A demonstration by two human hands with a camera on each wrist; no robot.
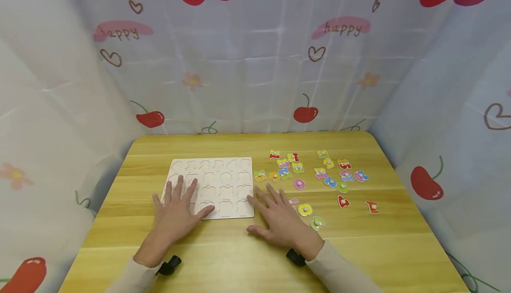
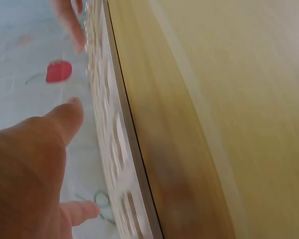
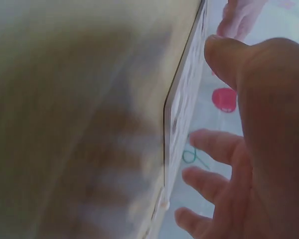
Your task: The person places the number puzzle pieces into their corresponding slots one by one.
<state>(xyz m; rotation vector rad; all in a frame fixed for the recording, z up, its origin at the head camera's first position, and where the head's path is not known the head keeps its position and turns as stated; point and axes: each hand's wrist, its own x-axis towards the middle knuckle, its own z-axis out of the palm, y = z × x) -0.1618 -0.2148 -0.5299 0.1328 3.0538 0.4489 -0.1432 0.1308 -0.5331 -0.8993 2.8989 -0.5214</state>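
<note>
A pale wooden puzzle board (image 1: 217,191) with several rows of shaped recesses lies on the table, left of the middle. Over its left part, my left hand (image 1: 175,213) has its fingers spread and holds nothing. My right hand (image 1: 281,220) is just off the board's right edge, fingers spread, also holding nothing. Close by its fingers are a yellow 0 piece (image 1: 305,209), a green piece (image 1: 317,223) and a partly covered purple piece (image 1: 293,201). In the right wrist view the fingers (image 3: 214,144) look straight and apart from the board.
Several colourful knobbed number pieces lie scattered on the table's right half, among them a pink 0 (image 1: 299,184), a red 4 (image 1: 343,201) and an orange 7 (image 1: 372,207). A cherry-printed curtain (image 1: 255,62) encloses the wooden table (image 1: 223,257) at the back and sides.
</note>
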